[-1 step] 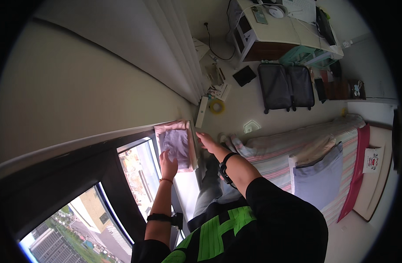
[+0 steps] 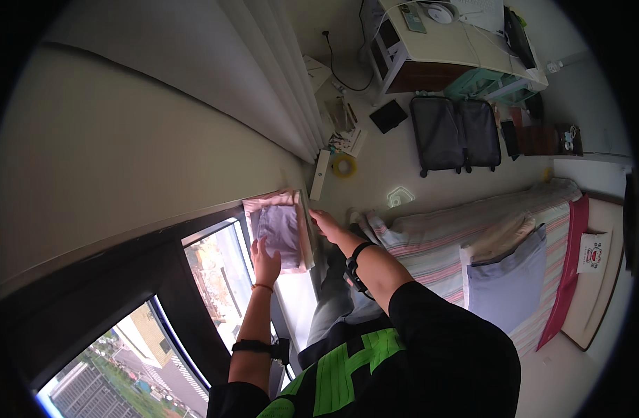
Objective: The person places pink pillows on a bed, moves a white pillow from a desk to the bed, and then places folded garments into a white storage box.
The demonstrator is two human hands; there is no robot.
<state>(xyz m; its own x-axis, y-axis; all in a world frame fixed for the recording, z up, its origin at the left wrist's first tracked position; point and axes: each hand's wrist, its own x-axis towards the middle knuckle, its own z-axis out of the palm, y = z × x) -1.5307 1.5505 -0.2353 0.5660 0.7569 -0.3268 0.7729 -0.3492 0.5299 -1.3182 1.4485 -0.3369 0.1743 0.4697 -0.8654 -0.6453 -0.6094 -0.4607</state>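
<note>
A folded grey-purple cloth lies on top of pink fabric by the window sill. Pale flat edges border this stack on its right, like the side of a shallow box. Near the cloth's lower left corner is my left hand, its fingers spread and touching the cloth. On the opposite side my right hand has its fingers bent at the pale edge of the box. The grip there is partly hidden.
A window stands close on my left. Behind me to the right, a striped bed holds a folded grey-blue garment. An open suitcase, a roll of yellow tape and a black flat object lie on the floor, below a desk.
The view has shifted very slightly. Both hands stay at the stack, and the cloth lies as before.
</note>
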